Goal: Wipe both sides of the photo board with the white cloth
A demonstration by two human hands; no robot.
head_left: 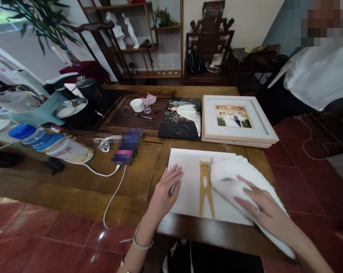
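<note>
A white sheet or board (185, 189) lies flat at the table's front edge. On it is a flat golden piece (205, 189) with a small eared top, an oval opening and two legs. My left hand (167, 187) rests at the board's left edge, fingers stretched out and holding nothing. To the right of the golden piece, a thick folded white cloth (228, 168) covers part of the board and drapes past its corner. My right hand (256, 203), with a ring on a finger, grips the cloth from above. What lies beneath the cloth is hidden.
Behind the board sit a framed photo (239, 131) and a dark photo panel (181, 117). Leftward are a phone (128, 146) with a white cable (103, 174), a large bottle (52, 144), a white cup (137, 105) and a black pot (87, 89). A person in white (316, 76) stands at right.
</note>
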